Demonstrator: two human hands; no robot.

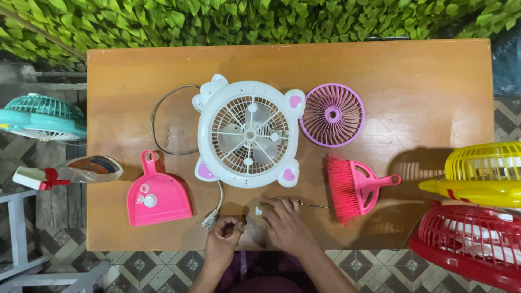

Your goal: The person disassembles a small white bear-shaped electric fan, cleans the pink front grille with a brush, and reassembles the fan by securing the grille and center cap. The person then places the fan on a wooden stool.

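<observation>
- Our left hand, lower centre of the frame: fingers curled in, thumb and forefinger pinched on something too small to identify.
- Our right hand, just right of it: palm down, fingers spread flat on the table; we cannot tell whether it holds anything.
- Screwdriver: thin shaft pointing right from under the right fingertips, long axis across the frame; the right hand is nearer.
- Small white part: on the table just left of the right fingertips, between both hands.
- White fan: centre, face up, directly above both hands; its plug lies beside the left hand.
- Purple grille: right of the fan.
- Pink dustpan: lower left.
- Pink brush: right of the hands.
- Spray bottle: left edge.
</observation>
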